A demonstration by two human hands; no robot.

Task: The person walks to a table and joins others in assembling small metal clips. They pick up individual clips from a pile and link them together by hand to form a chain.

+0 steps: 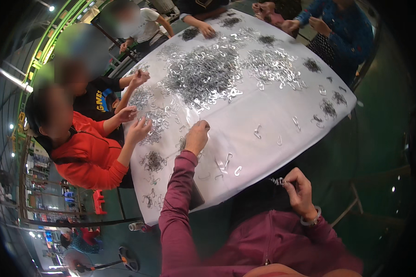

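My left hand [198, 138] reaches over the white-covered table [245, 120], its fingers drawn together near the edge of a big heap of small silvery metal hooks [201, 74]. Whatever is between those fingertips is too small to make out. Close to my body, off the table's near edge, my right hand [299, 191] pinches a small bunch of shiny metal hooks [277, 181]. A few loose hooks lie between my hands, among them one curved hook [238, 171] near the edge.
A dark flat object [196, 198] lies by my left forearm. Darker piles of small wire pieces [153, 161] are spread around the table's rim. A person in a red jacket [90, 147] and others work along the left and far sides. A fan [78, 262] stands lower left.
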